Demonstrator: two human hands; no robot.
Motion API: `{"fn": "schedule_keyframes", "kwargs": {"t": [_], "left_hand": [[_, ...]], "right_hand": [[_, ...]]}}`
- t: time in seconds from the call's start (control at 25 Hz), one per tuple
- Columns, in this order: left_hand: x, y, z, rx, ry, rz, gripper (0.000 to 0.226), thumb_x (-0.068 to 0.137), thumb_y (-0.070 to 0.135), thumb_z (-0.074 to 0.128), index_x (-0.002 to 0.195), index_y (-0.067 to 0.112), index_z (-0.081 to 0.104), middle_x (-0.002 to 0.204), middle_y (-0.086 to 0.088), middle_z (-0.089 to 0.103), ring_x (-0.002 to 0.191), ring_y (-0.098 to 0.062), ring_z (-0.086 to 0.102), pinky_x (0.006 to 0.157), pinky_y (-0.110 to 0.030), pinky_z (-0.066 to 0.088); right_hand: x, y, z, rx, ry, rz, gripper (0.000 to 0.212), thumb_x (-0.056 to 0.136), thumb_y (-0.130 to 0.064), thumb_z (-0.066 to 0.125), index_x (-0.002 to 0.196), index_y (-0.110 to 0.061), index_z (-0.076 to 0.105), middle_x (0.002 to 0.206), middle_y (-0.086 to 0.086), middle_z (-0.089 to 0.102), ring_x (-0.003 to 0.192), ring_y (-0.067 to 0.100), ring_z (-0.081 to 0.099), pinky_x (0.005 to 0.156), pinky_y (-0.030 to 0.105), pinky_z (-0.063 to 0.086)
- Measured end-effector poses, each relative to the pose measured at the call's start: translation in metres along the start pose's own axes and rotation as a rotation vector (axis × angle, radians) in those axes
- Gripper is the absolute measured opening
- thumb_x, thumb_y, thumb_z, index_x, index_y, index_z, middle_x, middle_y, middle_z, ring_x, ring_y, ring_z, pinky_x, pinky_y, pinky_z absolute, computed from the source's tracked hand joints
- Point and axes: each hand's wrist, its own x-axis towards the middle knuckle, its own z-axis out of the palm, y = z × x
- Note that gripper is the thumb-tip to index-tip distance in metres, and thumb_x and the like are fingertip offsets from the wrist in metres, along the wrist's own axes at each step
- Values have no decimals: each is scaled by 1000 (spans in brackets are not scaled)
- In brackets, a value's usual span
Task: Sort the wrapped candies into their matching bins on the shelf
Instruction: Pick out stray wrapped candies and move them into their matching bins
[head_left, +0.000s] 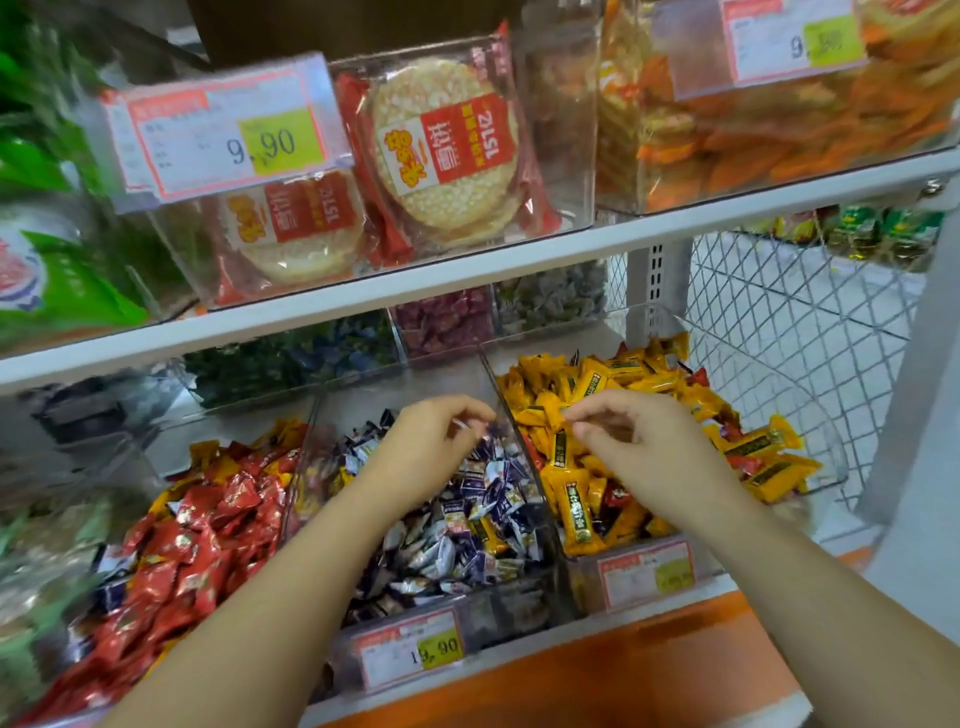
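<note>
On the lower shelf (649, 670), the left hand (431, 447) hovers over the middle bin (504, 608) of purple-and-white candies (467, 525). Its fingers curl toward the thumb, and I cannot tell whether they pinch anything. The right hand (644, 447) hovers over the right bin (582, 582) of yellow candies (576, 514), its fingertips bunched likewise and its grip unclear. Red candies (208, 519) lie heaped to the left.

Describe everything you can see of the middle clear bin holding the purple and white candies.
The middle bin is clear plastic, open-topped, sitting on the lower shelf between the red candies and the yellow candies. It is heaped with small purple-and-silver wrapped candies, a few yellow ones mixed in. A price tag reading 19.90 is on its front. The left hand hovers above it.
</note>
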Motion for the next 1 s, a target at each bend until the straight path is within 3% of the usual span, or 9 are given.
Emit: {"fn": "schedule_keyframes", "kwargs": {"t": [0.12, 0.2, 0.36, 0.48, 0.64, 0.76, 0.8, 0.92, 1.0], "left_hand": [[-17, -18, 8, 52, -369, -15, 20, 93, 12, 53, 105, 23, 66, 94, 10, 63, 81, -4, 58, 70, -11, 45], [-23, -22, 16, 174, -527, 48, 29, 92, 7, 53, 113, 23, 66, 101, 11, 62, 87, -4, 55, 73, -13, 44], [-20, -25, 26, 349, -567, 111, 45, 89, -4, 50, 118, 27, 63, 116, 2, 54, 98, -19, 55, 88, -38, 47], [-17, -29, 32, 495, -587, 117, 54, 86, -6, 52, 123, 34, 57, 114, 0, 41, 99, -21, 48, 84, -41, 48], [-15, -33, 33, 459, -514, 121, 34, 87, 11, 59, 115, 30, 60, 106, 3, 39, 94, -17, 47, 82, -38, 47], [-19, -31, 21, 248, -378, 124, 6, 86, 20, 63, 92, 19, 62, 104, 0, 48, 94, -17, 50, 86, -33, 43], [-21, -28, 14, 165, -313, 112, 8, 87, 22, 63, 87, 14, 61, 100, -2, 52, 92, -16, 51, 84, -28, 43], [-23, -10, -9, -80, -49, 31, 8, 92, 25, 56, 92, 17, 59, 93, 2, 62, 77, -6, 59, 67, -14, 43], [-15, 8, -17, -193, 89, 0, 5, 93, 25, 55, 97, 25, 58, 91, 8, 65, 67, 0, 60, 61, -20, 47]], "right_hand": [[-2, -9, 16, -100, -186, -22, 25, 89, -28, 60, 113, -29, 64, 103, -10, 65, 93, 5, 59, 71, 6, 40], [-1, -11, 22, -119, -244, -13, 37, 88, -32, 61, 124, -27, 57, 108, -15, 60, 93, -1, 57, 68, 4, 37], [0, -14, 25, -131, -240, -13, 42, 87, -33, 61, 128, -27, 53, 102, -20, 54, 89, -5, 55, 67, 5, 39], [0, -13, 24, -133, -255, -13, 44, 88, -33, 60, 130, -28, 51, 99, -22, 52, 85, -9, 52, 65, 6, 39], [0, -11, 22, -114, -283, -4, 47, 87, -33, 61, 132, -29, 49, 103, -20, 54, 90, -6, 53, 70, 6, 40], [1, -9, 19, -107, -252, -25, 40, 87, -31, 62, 126, -27, 56, 110, -15, 60, 91, -4, 56, 72, 6, 41], [1, -8, 17, -91, -214, -30, 35, 87, -29, 62, 121, -26, 60, 110, -14, 63, 91, -3, 57, 74, 7, 42], [2, -6, 8, 6, -46, -10, 21, 87, -22, 62, 108, -25, 67, 97, -15, 65, 88, -1, 57, 77, 12, 46], [3, -3, 0, 48, 63, 9, 17, 88, -20, 62, 102, -25, 68, 91, -16, 64, 87, 0, 57, 71, 9, 43]]}}
